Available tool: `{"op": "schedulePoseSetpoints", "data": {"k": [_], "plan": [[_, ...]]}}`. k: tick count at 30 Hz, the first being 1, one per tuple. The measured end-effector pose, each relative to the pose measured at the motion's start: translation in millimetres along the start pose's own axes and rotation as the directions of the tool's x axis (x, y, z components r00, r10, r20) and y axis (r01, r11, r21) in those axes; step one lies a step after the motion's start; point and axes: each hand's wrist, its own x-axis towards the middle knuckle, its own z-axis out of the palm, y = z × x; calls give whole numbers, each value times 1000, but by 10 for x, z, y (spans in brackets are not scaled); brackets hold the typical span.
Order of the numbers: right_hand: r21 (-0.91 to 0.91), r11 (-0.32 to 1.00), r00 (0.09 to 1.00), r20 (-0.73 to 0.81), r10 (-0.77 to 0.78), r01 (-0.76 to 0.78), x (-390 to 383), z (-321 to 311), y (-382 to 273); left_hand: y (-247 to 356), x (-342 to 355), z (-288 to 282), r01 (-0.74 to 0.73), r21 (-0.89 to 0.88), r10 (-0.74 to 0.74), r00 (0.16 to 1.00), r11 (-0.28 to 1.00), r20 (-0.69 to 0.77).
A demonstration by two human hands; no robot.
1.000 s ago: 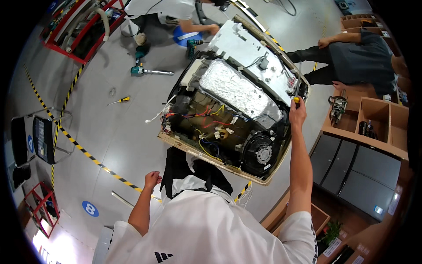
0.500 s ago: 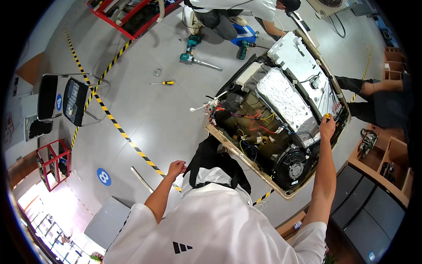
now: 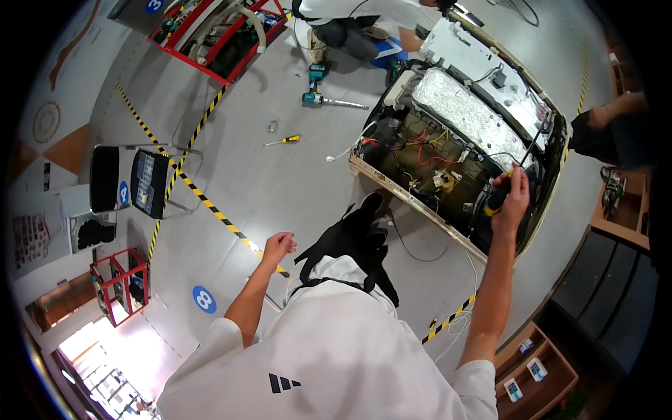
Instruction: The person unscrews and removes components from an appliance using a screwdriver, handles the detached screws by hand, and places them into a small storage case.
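Observation:
My right hand (image 3: 512, 203) is closed around the yellow and black handle of a screwdriver (image 3: 494, 203), over the near right part of an opened appliance (image 3: 413, 204). Its dark shaft seems to point away toward the appliance's right side; I cannot tell whether the tip touches anything. Inside the casing are a foil-covered box (image 3: 469, 112), a pale metal panel (image 3: 469, 59) and loose coloured wires (image 3: 423, 143). My hand and forearm hide part of the near right corner. On the left, my left hand (image 3: 280, 246) hangs above the floor, fingers curled, with nothing visible in it.
A second screwdriver (image 3: 283, 141) and a cordless power tool (image 3: 325, 99) lie on the floor. Another person (image 3: 343, 35) crouches beyond; a second person's arm (image 3: 619, 108) shows at right. Red tool carts (image 3: 210, 66) and a chair (image 3: 148, 185) stand left. A white cable (image 3: 458, 322) trails nearby.
My right hand has moved left and nearer, off the appliance's right edge, and the screwdriver now shows clearly. The whole view has shifted. My left hand remains curled.

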Motion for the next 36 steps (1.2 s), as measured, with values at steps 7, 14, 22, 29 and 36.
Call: {"op": "schedulePoseSetpoints", "data": {"k": [7,14,22,29,36], "plan": [[241,963,993,27,113,-116,-949,290,-112,1084,417,16,-213,81,195,961,974,194],[253,945,957,-152,248,-205,-1637,823,125,1887,722,145,-462,217,331,828,860,453],[271,925,912,-240,332,-266,-2073,1213,287,2443,847,217,-585,244,347,712,773,610],[370,917,890,-355,287,-148,-2438,833,295,2774,368,833,-726,98,463,530,681,710],[413,910,910,-364,198,-33,-2874,-167,356,2413,-534,1694,-789,54,421,383,613,822]]}}
